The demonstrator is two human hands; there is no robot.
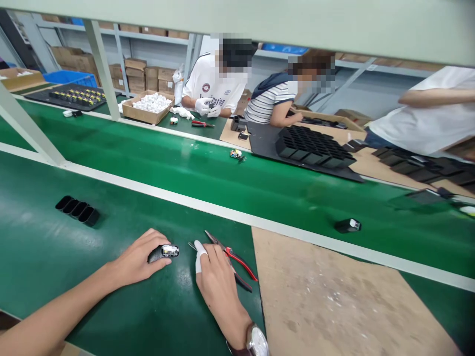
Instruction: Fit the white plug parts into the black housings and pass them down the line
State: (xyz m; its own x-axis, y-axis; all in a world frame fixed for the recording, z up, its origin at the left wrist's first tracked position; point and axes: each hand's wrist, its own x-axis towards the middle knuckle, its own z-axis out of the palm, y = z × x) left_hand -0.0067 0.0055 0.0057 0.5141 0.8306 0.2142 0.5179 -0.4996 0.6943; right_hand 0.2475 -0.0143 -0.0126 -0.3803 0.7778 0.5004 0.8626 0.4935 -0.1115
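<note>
My left hand [143,257] is closed around a small black plastic housing [155,254], gripping it by its sides on the green bench. Its open end faces right and shows a white and yellow circuit part [169,251] inside. My right hand [218,282] wears white finger cots and a wristwatch. It pinches a thin metal tool, seemingly tweezers [192,245], with most of it hidden by the fingers. The tip points toward the housing without touching it. Red-handled long-nose pliers [237,264] lie beside and partly behind my right hand.
Several empty black housings [77,210] stand joined in a row at left. Cardboard [334,296] covers the bench at right. Beyond a white rail [178,200], a green conveyor belt [156,163] carries a black housing [348,225] and a small circuit board [236,154]. Co-workers sit across it.
</note>
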